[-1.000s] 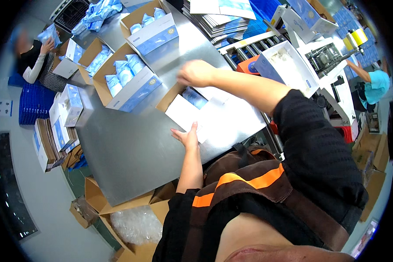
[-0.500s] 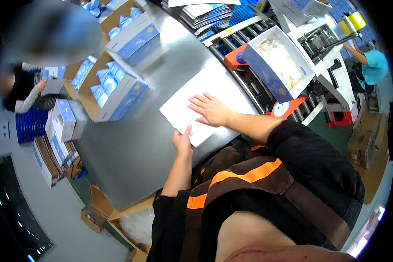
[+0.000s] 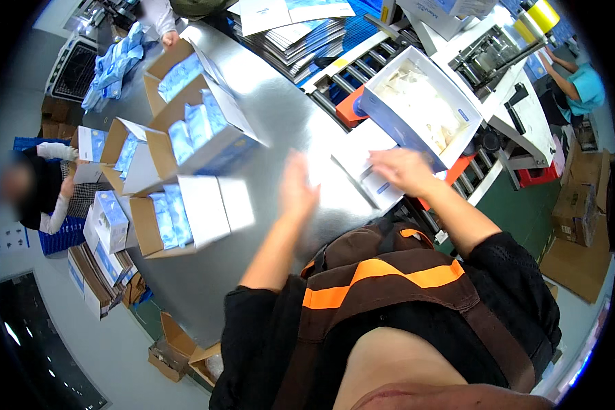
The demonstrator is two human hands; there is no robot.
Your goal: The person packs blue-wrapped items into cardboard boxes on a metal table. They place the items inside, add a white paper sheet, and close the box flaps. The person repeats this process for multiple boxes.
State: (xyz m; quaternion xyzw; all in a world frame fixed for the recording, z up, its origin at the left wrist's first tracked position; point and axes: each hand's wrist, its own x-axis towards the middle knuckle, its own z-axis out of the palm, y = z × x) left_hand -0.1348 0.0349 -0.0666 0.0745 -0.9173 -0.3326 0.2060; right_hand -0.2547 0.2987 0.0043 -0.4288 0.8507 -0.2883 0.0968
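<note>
A flat white box with a small blue mark lies at the right edge of the metal table, against the roller conveyor. My right hand rests over its right side, fingers bent onto it; part of the box is hidden beneath. My left hand is lifted left of the box, apart from it and smeared by motion, with its fingers stretched out and nothing seen in them. Just beyond my right hand, an open blue-and-white box holding pale packets sits on the conveyor.
Open cartons of blue packets stand on the table's left, one carton nearest me. Flat cardboard sheets are stacked at the back. A taping machine stands over the conveyor. Co-workers are at far left, top left and right.
The white box has moved right, toward the conveyor. My left hand has come off it, and my right hand has shifted right with it. Another open carton now shows nearer on the left.
</note>
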